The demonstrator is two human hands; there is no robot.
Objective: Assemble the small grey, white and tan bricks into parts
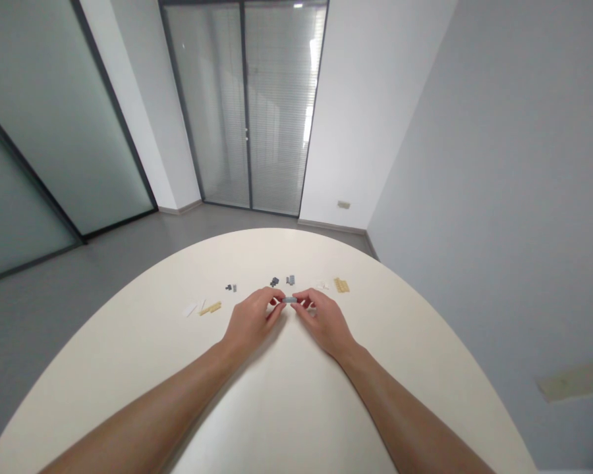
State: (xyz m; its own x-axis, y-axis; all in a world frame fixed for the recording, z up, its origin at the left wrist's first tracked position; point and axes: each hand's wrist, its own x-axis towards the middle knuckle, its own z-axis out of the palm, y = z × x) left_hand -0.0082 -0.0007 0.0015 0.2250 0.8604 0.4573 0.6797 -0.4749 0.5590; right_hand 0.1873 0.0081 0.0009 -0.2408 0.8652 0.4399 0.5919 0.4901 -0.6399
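Note:
My left hand (pixel 253 319) and my right hand (pixel 321 319) meet over the middle of a round cream table (pixel 286 395). Between their fingertips they pinch one small grey brick piece (pixel 290 299), just above the tabletop. Beyond the hands lie small loose pieces: dark grey bits (pixel 274 282), a grey piece (pixel 290 280), two tiny grey bits (pixel 231 288), a tan plate (pixel 341 285) at the right, a tan strip (pixel 210 307) and white pieces (pixel 190 309) at the left.
The table's far edge curves just past the pieces. Behind it are grey floor, glass doors with blinds (pixel 250 105), frosted glass panels at the left and a grey wall at the right.

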